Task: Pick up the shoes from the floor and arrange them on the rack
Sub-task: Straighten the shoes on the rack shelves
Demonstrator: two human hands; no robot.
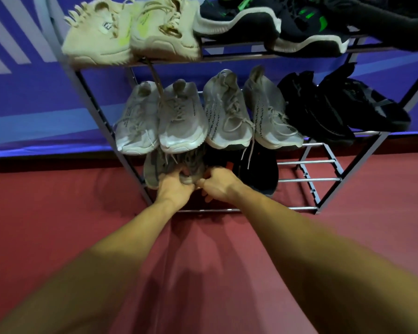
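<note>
The left hand [175, 188] curls its fingers round the near end of a gray shoe [187, 165] and holds it. The right hand [217, 184] is just beside it, on the right. Its fingers are bent too, but I cannot tell if they hold anything or only touch the shoe.

The gray shoe sits on the bottom shelf [307, 180] of the rack [92, 102], near the shelf's left end. Its long way seems to run from the front edge to the back. The end by the front edge is the one the left hand holds, so the shoe lies straight ahead of that hand. The left hand is the nearer one. I think the shoe only needs a small push toward the back to sit well.

A black shoe [260, 168] sits just right of the right hand on the same shelf. The right end of that shelf shows bare bars. Above, white shoes [182, 121] fill the middle shelf and hang over the gray shoe. Below the arms is the red floor [70, 213], and I see no shoes on it here.
</note>
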